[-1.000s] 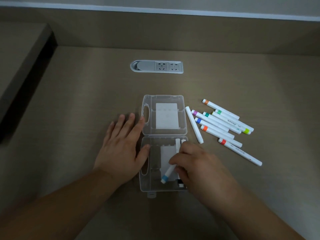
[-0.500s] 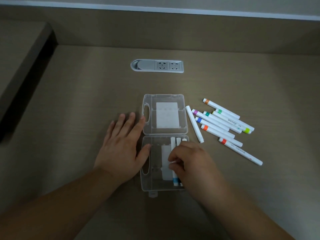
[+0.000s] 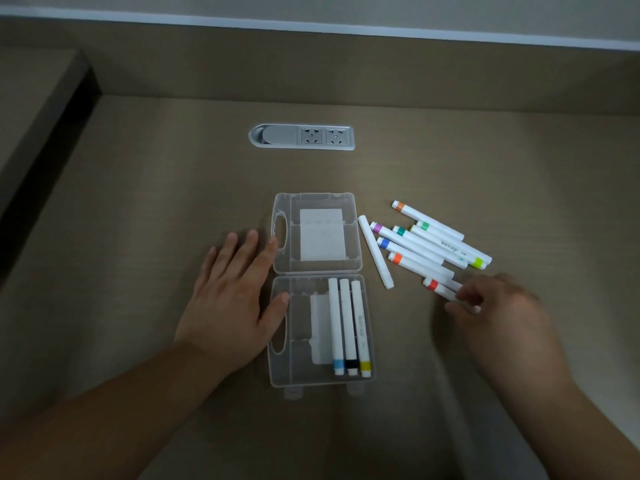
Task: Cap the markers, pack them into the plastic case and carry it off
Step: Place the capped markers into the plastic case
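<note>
The left hand (image 3: 230, 299) lies flat on the desk (image 3: 138, 209) with fingers straight and spread, holding nothing; its thumb and forefinger touch the left edge of the open case (image 3: 287, 375). The right hand (image 3: 498, 306), blurred, is at the near end of the loose markers with its fingers curled round the red-banded marker (image 3: 438, 287).

The clear plastic case lies opened flat, lid half far, tray half near, a handle slot on the left of each half. A white card lies in each half. In the tray's right side three markers lie side by side, touching, pointing near to far: a light-blue-banded marker (image 3: 334, 327), a black-banded marker (image 3: 347, 327) and a yellow-banded marker (image 3: 359, 327), bands at the near end.

Just right of the lid lies a plain white marker (image 3: 375, 252), tilted. Farther right is a heap of markers (image 3: 433, 242) with orange, green, purple, teal and blue bands, overlapping. A silver socket panel (image 3: 301, 136) is set in the desk well beyond the case.
</note>
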A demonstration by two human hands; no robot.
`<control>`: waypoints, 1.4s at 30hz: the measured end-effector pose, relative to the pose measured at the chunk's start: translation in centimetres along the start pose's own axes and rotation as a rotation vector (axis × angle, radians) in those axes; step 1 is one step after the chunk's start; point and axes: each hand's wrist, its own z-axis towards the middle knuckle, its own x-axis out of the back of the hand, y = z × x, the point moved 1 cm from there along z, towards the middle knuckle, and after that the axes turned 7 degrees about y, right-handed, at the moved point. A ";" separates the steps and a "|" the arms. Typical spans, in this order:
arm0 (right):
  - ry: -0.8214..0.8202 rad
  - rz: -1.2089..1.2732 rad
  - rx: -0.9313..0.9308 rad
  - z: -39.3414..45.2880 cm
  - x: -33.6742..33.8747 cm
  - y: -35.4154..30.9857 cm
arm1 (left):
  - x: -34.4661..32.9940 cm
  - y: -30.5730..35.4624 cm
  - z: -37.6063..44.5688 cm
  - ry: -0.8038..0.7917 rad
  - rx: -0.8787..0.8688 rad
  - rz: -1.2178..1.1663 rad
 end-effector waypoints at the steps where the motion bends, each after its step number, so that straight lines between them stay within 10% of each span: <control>1: -0.006 -0.023 -0.010 0.1 0.0 0.5 | 0.0 0.0 0.0 0.004 0.000 0.000; 13: -0.152 0.146 0.013 -0.7 0.3 -2.2 | 0.0 -0.1 0.0 0.001 0.006 -0.006; 24: -0.354 0.022 0.800 -3.7 -3.1 -9.4 | 0.2 0.0 -0.1 -0.009 0.005 0.001; 42: -0.343 0.267 0.493 -4.0 -3.9 -10.0 | 0.1 0.0 -0.1 0.010 0.008 -0.008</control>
